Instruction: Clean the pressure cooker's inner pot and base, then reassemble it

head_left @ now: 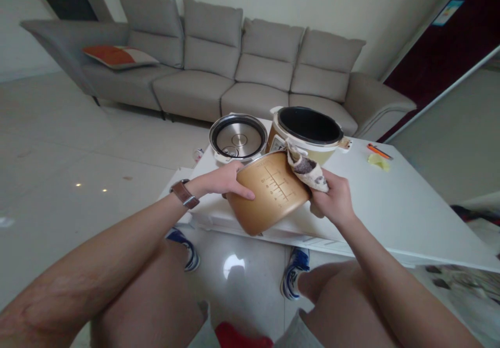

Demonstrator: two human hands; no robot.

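Beyond the grip, on the table [390, 202], stand the open cooker [310, 129] and its removed lid [239, 139]. Already out, the golden pot [269, 194] is held by the left hand [226, 179]; the right hand [336, 194] holds the cloth [307, 169] at its rim, so wiping seems unfinished.

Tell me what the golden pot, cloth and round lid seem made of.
Golden pot: probably metal with a satin finish, given its soft sheen and bright rim. Cloth: likely matte fabric, as it folds and bunches; fibre unclear. Round lid: metal at its centre, apparently, from the grey shine.
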